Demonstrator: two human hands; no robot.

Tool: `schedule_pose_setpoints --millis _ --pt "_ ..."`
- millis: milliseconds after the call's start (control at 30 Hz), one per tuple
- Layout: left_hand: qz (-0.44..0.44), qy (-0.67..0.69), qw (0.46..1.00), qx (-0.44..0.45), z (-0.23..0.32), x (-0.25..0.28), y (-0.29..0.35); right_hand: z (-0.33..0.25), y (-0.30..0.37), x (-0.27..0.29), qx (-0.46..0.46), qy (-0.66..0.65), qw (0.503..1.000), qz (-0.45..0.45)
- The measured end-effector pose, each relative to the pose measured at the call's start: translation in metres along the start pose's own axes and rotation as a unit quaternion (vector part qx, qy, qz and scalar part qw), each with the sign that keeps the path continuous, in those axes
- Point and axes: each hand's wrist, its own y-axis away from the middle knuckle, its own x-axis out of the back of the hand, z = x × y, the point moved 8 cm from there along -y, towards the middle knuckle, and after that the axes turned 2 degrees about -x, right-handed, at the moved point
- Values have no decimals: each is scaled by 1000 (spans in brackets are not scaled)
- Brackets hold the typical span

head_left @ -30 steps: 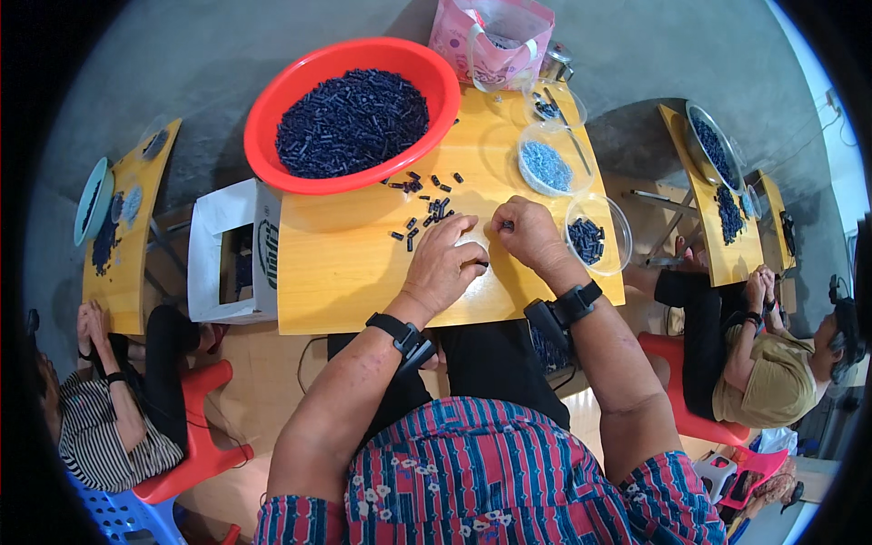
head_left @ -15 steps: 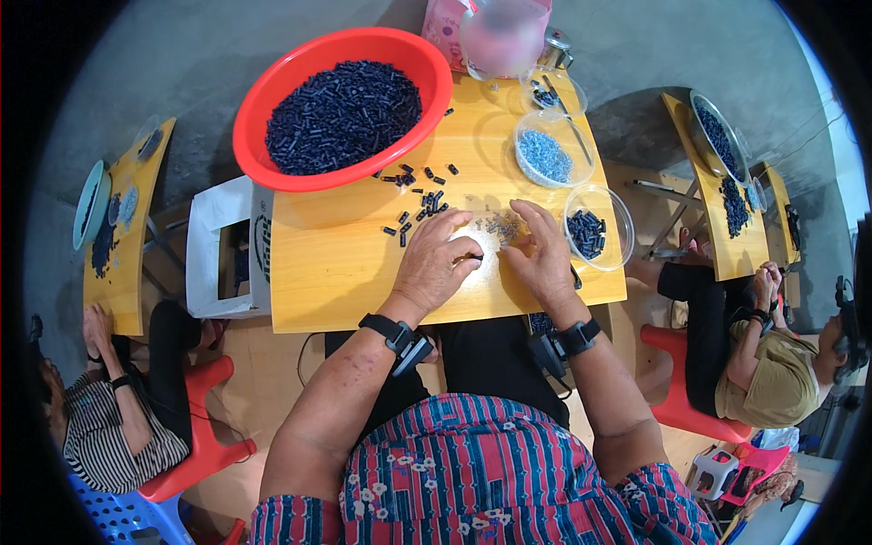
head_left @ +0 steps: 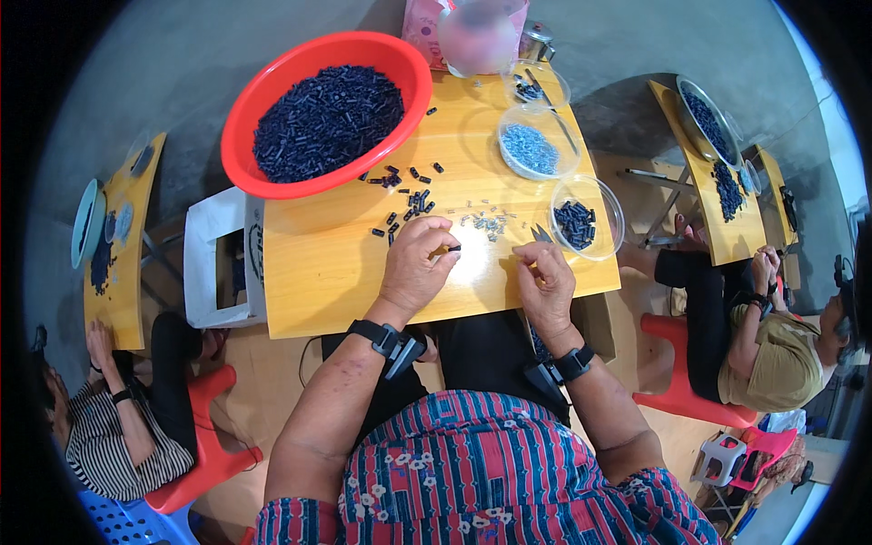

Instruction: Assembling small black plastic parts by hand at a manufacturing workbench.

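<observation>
Head view: 2 hands on the job, 1 wooden table (head_left: 318, 295). Left hand (head_left: 418, 265) pinches 1 dark piece (head_left: 455, 248) between thumb and fingertips, just above the near half of the table. Piece is short, near-black, stubby; fingers cover the rest. Right hand (head_left: 547, 289): fingers curled, narrow gap at most; can't tell if anything's in it. 1 dark pointed tool (head_left: 542, 234) shows just past its fingertips, held or lying, can't tell.

Between the hands and beyond: 1 scatter of small clear bits (head_left: 490, 223), too tiny to count. Loose dark pieces (head_left: 419, 202): roughly 15, some overlapping; short navy tubes, a few with pale spots. 1 red basin (head_left: 238, 150), heaped with more. 3 clear bowls (head_left: 611, 218) down the right side: 2 with dark pieces, middle one pale-blue bits.
</observation>
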Motion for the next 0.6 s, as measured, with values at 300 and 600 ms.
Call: schedule_pose_setpoints --millis 300,600 --pt "-11 -14 1000 -5 10 20 28 12 8 5 -35 57 997 -31" --pt "-26 -20 999 18 14 32 58 -33 -30 -39 92 151 983 -44"
